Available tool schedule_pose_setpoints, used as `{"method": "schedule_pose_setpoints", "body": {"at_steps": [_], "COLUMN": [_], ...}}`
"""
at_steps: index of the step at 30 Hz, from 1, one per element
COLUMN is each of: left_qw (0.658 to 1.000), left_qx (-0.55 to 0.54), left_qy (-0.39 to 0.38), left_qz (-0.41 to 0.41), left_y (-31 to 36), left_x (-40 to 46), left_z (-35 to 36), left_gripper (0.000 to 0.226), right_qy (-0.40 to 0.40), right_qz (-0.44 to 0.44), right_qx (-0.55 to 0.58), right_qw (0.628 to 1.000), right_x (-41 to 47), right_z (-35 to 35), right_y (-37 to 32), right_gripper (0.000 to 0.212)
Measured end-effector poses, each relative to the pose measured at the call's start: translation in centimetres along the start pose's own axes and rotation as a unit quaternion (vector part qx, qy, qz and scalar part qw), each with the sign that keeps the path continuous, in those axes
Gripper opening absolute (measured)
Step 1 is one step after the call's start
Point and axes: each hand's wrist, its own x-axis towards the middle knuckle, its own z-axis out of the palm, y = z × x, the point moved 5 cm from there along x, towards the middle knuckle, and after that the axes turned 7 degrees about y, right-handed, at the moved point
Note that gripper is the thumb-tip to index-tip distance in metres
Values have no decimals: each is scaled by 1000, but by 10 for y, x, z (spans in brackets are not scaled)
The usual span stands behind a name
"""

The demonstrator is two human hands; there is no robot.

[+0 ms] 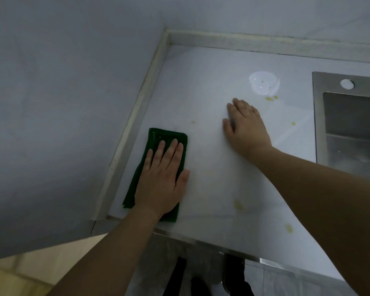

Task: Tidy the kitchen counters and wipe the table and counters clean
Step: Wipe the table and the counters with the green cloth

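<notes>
Left hand (161, 178) flat, fingers straight, pressing green cloth (158, 137) on desk (212, 167), near-left by wall edge. Right hand (247, 129) flat on bare desk, holds nothing. Cloth soft, light, folded; likely bunches, so press mid-pad. Yellow spots (238, 205) right, unwiped.

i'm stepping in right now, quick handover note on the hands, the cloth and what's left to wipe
Left hand: flat, fingers straight, pressing the folded green cloth onto the white counter near the left wall corner.
Right hand: open, palm down on the bare counter, holding nothing.
Done: cannot tell which parts are already wiped.
Left: yellow spots near the sink, one beside the sink edge, two near the front edge, and a faint one above the cloth. A round bright patch behind the right hand may be a light reflection.
</notes>
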Motion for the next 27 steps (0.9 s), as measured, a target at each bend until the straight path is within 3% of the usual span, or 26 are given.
{"method": "schedule_pose_setpoints", "body": {"at_steps": [27], "left_qw": [1000], "left_qx": [0], "left_qy": [-5], "left_qz": [-7], "left_y": [24], "left_x": [-26], "left_z": [3], "left_gripper": [71], "right_qy": [6], "right_qz": [-1], "right_qx": [-5], "right_qw": [1000], "right_x": [-7], "right_z": [7], "right_y": [-3], "right_gripper": [52]}}
